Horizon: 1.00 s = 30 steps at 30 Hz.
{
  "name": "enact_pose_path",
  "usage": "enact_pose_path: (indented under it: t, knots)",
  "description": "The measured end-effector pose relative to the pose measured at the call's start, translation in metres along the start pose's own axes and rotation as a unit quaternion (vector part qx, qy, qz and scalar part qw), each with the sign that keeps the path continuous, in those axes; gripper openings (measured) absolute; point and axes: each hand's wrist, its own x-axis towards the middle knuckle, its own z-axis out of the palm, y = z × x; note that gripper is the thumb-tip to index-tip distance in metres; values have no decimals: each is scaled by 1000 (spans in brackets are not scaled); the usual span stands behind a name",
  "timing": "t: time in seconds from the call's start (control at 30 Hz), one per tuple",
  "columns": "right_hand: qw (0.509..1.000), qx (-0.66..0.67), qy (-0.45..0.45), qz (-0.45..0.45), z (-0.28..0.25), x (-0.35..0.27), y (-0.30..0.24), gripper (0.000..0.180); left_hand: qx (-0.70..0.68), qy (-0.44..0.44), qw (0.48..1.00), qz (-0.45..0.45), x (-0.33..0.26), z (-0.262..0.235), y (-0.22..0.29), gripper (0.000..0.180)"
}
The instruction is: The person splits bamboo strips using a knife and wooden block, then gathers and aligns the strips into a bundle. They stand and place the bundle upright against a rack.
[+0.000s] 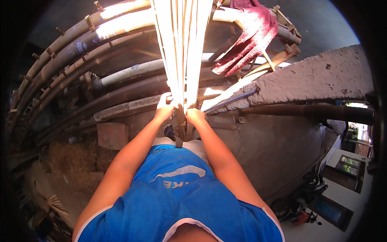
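A bundle of long, pale strips (176,44), which look like split bamboo, runs from in front of my body to the top of the view. Sunlight washes out much of its surface. At its left edge, my left hand (165,108) is closed on the strips, fingertips partly hidden by glare. My right hand (195,116) makes a fist around the right side of the bundle, slightly nearer to me. Below my hands, the darker strip ends (185,131) hang close together in front of my waist.
Ahead stands a rack of thick bamboo poles (121,24) with pegs. A dark red towel (252,40) drapes over it. A rough concrete ledge (322,74) extends right, with a thin metal rod (231,100) beside it. A motorbike (300,201) is at lower right, dry straw (70,161) at left.
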Motion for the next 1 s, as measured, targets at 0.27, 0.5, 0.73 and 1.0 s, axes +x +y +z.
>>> enact_pose_path:
  t: [0.27,0.5,0.73,1.0]
  knots:
    - [944,259,189,81,-6,17,-33,31,58,-43,997,-32,-16,-15,-26,27]
    - [998,55,-13,20,41,28,-7,35,76,-97,983,-139,-24,-36,-39,29]
    - [954,203,172,136,40,18,-1,34,121,-135,972,-151,-32,-47,-48,34]
    - [985,96,99,105,42,49,-6,26,115,-119,971,-173,-41,-53,-47,30]
